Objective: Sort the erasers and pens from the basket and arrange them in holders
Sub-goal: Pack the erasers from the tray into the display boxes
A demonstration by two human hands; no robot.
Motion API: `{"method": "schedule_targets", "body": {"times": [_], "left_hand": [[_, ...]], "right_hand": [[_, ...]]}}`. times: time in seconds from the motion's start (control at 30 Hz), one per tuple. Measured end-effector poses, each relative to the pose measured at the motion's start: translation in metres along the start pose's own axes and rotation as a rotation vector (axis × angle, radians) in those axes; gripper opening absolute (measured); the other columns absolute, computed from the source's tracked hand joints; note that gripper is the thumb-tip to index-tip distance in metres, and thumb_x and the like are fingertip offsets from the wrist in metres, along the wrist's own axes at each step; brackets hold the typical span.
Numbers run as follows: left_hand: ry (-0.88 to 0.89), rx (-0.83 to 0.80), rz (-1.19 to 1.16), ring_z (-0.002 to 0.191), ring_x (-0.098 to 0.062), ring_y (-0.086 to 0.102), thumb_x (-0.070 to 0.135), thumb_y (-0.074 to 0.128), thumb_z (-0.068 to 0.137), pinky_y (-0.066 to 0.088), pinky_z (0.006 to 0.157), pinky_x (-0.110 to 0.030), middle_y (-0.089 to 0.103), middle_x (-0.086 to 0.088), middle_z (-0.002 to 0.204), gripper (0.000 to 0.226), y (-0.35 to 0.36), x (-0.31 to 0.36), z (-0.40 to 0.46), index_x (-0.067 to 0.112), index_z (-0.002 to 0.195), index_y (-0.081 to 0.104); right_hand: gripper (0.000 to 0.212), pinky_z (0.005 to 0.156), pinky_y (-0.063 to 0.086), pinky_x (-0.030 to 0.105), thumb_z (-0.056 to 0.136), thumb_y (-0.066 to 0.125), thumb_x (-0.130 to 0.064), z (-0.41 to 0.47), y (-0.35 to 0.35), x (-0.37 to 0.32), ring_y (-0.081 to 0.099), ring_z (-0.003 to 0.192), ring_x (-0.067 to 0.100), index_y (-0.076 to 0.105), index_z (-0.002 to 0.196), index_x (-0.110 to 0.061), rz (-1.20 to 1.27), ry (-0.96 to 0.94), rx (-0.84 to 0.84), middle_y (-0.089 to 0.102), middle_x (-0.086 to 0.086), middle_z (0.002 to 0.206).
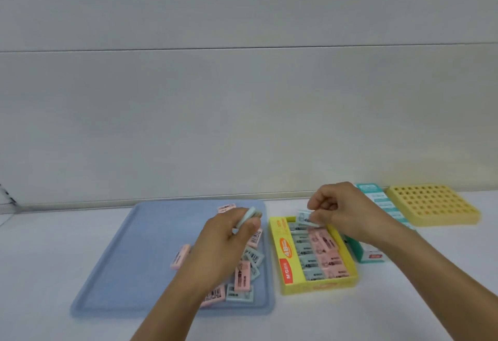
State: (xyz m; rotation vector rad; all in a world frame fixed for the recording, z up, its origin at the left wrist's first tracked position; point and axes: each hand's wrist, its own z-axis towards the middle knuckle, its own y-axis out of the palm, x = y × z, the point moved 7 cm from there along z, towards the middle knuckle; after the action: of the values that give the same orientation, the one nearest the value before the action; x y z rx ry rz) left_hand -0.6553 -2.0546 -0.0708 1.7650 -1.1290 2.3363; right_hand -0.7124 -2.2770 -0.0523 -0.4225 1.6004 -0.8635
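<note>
Head view: the left hand (225, 243) grips a pale blue eraser (246, 217) above the blue tray (129, 254), where loose pink and blue erasers (244, 273) lie in a heap at the tray's right side. The right hand (342, 212) pinches another blue eraser (305, 218) at the far end of the yellow eraser box (280, 254), which holds rows of blue and pink erasers. Behind it stand a teal box (377, 253) and a yellow perforated pen holder (433, 204).
</note>
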Motion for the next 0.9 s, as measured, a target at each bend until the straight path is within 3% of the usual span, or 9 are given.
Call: {"method": "schedule_targets", "body": {"times": [0.13, 0.23, 0.3, 0.4, 0.6, 0.7, 0.77, 0.83, 0.9], "left_hand": [[0.03, -0.159, -0.006, 0.072, 0.004, 0.059, 0.039, 0.05, 0.098, 0.047, 0.068, -0.016, 0.068, 0.016, 0.086, 0.02, 0.031, 0.01, -0.001, 0.031, 0.099, 0.068], [-0.002, -0.214, -0.003, 0.074, -0.003, 0.062, 0.041, 0.051, 0.098, 0.05, 0.071, -0.026, 0.07, 0.01, 0.088, 0.022, 0.037, 0.006, -0.001, 0.028, 0.098, 0.068], [-0.019, -0.235, -0.001, 0.067, -0.001, 0.059, 0.042, 0.051, 0.097, 0.048, 0.063, -0.02, 0.07, 0.009, 0.088, 0.022, 0.037, 0.002, 0.0, 0.029, 0.098, 0.069], [-0.029, -0.257, 0.032, 0.057, 0.005, 0.054, 0.045, 0.05, 0.097, 0.042, 0.054, -0.01, 0.067, 0.017, 0.08, 0.025, 0.036, -0.001, 0.001, 0.029, 0.093, 0.069], [-0.049, -0.218, -0.037, 0.055, 0.006, 0.055, 0.049, 0.05, 0.094, 0.043, 0.054, -0.01, 0.07, 0.015, 0.083, 0.029, 0.036, -0.001, 0.001, 0.028, 0.092, 0.07], [-0.111, -0.126, -0.193, 0.053, -0.003, 0.046, 0.054, 0.045, 0.095, 0.039, 0.054, -0.015, 0.067, 0.003, 0.074, 0.044, 0.031, -0.001, 0.0, 0.021, 0.079, 0.07], [-0.19, -0.166, -0.413, 0.054, -0.008, 0.037, 0.046, 0.04, 0.1, 0.034, 0.051, -0.018, 0.054, -0.001, 0.066, 0.048, 0.035, 0.001, 0.0, 0.01, 0.084, 0.067], [-0.231, -0.208, -0.57, 0.055, -0.009, 0.033, 0.032, 0.039, 0.102, 0.03, 0.049, -0.02, 0.049, -0.001, 0.067, 0.037, 0.038, 0.008, 0.001, 0.009, 0.086, 0.063], [-0.224, -0.212, -0.544, 0.055, -0.009, 0.032, 0.026, 0.039, 0.101, 0.03, 0.048, -0.02, 0.046, 0.0, 0.067, 0.03, 0.039, 0.015, 0.001, 0.017, 0.08, 0.059]], "right_hand": [[0.014, 0.058, 0.051, 0.019, 0.076, 0.077, -0.013, -0.003, 0.022, 0.005, 0.063, 0.06, -0.001, 0.068, 0.07, -0.023, -0.065, -0.031, -0.047, 0.069, -0.009, 0.065], [0.007, 0.071, 0.051, 0.023, 0.08, 0.075, -0.021, -0.005, 0.029, 0.006, 0.061, 0.074, -0.002, 0.071, 0.079, -0.027, -0.161, -0.09, -0.044, 0.066, -0.014, 0.077], [0.01, 0.083, 0.048, 0.027, 0.083, 0.073, -0.03, -0.01, 0.032, 0.007, 0.055, 0.089, 0.0, 0.072, 0.093, -0.029, -0.225, -0.167, -0.044, 0.059, -0.015, 0.094], [0.026, 0.086, 0.043, 0.026, 0.083, 0.07, -0.041, -0.015, 0.036, 0.007, 0.049, 0.098, 0.002, 0.069, 0.108, -0.035, -0.323, -0.238, -0.074, 0.052, -0.017, 0.102], [0.019, 0.08, 0.043, 0.026, 0.089, 0.064, -0.042, -0.014, 0.041, -0.006, 0.053, 0.093, 0.007, 0.073, 0.105, -0.037, -0.415, -0.309, -0.02, 0.056, -0.015, 0.101], [0.014, 0.073, 0.043, 0.016, 0.087, 0.067, -0.039, -0.018, 0.031, -0.011, 0.055, 0.082, 0.002, 0.072, 0.1, -0.039, -0.087, -0.297, 0.091, 0.057, -0.017, 0.087], [0.017, 0.07, 0.042, 0.011, 0.085, 0.07, -0.035, -0.02, 0.027, -0.019, 0.055, 0.076, 0.0, 0.07, 0.102, -0.038, 0.203, -0.282, 0.09, 0.059, -0.017, 0.084], [0.02, 0.068, 0.043, 0.011, 0.087, 0.068, -0.037, -0.02, 0.03, -0.03, 0.055, 0.072, 0.0, 0.069, 0.107, -0.038, 0.316, -0.295, 0.04, 0.061, -0.016, 0.082], [0.017, 0.068, 0.049, 0.021, 0.088, 0.067, -0.037, -0.019, 0.034, -0.039, 0.058, 0.071, 0.008, 0.07, 0.104, -0.035, 0.373, -0.292, -0.007, 0.065, -0.007, 0.081]]}}
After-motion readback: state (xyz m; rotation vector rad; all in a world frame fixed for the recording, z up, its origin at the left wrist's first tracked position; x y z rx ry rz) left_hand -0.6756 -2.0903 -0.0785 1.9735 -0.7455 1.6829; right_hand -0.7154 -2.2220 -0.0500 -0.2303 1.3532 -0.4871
